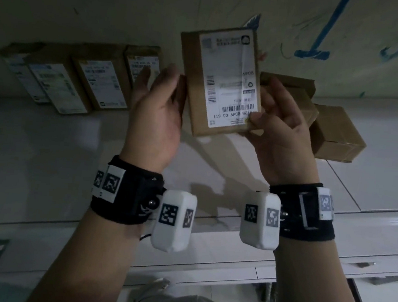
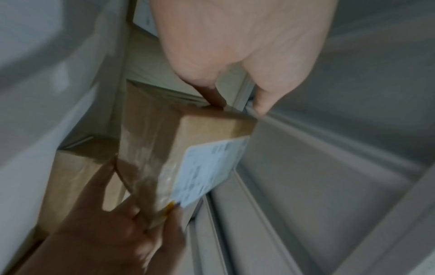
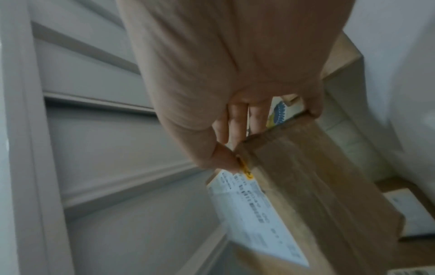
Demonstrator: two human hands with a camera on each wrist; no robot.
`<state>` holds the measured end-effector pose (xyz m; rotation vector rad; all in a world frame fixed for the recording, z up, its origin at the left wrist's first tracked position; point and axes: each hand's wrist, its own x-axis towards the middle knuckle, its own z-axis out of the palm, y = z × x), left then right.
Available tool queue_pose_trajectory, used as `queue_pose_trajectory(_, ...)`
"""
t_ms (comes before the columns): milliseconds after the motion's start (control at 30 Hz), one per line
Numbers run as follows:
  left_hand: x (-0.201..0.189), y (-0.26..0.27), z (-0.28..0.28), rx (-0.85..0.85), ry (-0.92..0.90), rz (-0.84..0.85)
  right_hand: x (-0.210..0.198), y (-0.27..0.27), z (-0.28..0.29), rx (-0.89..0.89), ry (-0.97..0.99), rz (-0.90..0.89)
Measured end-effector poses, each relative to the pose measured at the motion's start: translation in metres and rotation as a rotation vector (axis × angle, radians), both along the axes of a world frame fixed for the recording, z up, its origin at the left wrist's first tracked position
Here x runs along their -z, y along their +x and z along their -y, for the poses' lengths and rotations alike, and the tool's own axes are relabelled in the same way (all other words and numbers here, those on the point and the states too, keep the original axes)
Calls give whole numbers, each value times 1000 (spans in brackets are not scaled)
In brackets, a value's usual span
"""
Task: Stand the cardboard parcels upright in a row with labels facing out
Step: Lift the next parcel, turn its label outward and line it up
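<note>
A flat cardboard parcel (image 1: 222, 81) with a white shipping label is up in the air, upright, its label facing me. My right hand (image 1: 283, 124) pinches its lower right corner, thumb on the label and fingers behind. My left hand (image 1: 158, 104) holds its left edge between thumb and fingers. The left wrist view shows the parcel (image 2: 207, 167) under my left hand (image 2: 235, 46). In the right wrist view my right hand (image 3: 223, 65) grips the parcel (image 3: 306, 186) at its corner. Several labelled parcels (image 1: 98, 83) stand in a row against the wall on the left.
Plain brown boxes (image 1: 335, 135) lie piled at the right, one more (image 1: 293, 86) behind my right hand. The white ledge (image 1: 50, 151) runs along a wall with blue marks (image 1: 321, 41). A gap separates the row from the pile.
</note>
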<state>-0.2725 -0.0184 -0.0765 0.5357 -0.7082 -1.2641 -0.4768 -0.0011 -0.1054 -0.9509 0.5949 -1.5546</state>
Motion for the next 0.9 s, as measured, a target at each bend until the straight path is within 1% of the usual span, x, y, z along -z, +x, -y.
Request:
queue_pose_trajectory(67,-7,10,-4,9,26,12,3,2,1,-60,-15,19)
queue_pose_trajectory(100,-10,14,-8,18,16,50,4,5,0,-83,-10,23)
queue_pose_trajectory(167,-15,16,-17,69,-23,166,5,12,0,-96,14,39)
queue_pose_trajectory(233,-18,15,-25,61,-26,270,2,21,0,-78,35,67)
queue_pose_trajectory(333,-15,11,-29,11,-66,445,-2,28,-1,-23,27,-7)
queue_pose_trajectory(400,-12,9,-26,-44,-72,456,-4,28,-3,6,5,-60)
queue_pose_trajectory(433,-10,10,-23,-64,-55,434,-5,28,-4,21,2,-73)
queue_pose_trajectory(467,-11,11,-21,-74,-18,380,-8,28,-5,41,13,-86)
queue_pose_trajectory(533,-13,14,-18,-57,61,202,-13,27,-3,50,73,-118)
queue_pose_trajectory(600,-10,16,-16,-13,72,60,-19,27,-4,-25,143,-214)
queue_pose_trajectory(633,-9,16,-16,15,67,32,-21,27,-4,-80,168,-275)
queue_pose_trajectory(667,-8,15,-17,50,64,37,-22,28,-4,-124,170,-319)
queue_pose_trajectory(700,-5,14,-17,82,72,75,-22,29,-5,-145,159,-332)
queue_pose_trajectory(833,-1,16,-16,180,102,308,-26,29,-5,-57,150,-213)
queue_pose_trajectory(900,3,21,-15,197,104,354,-27,24,-3,-23,140,-225)
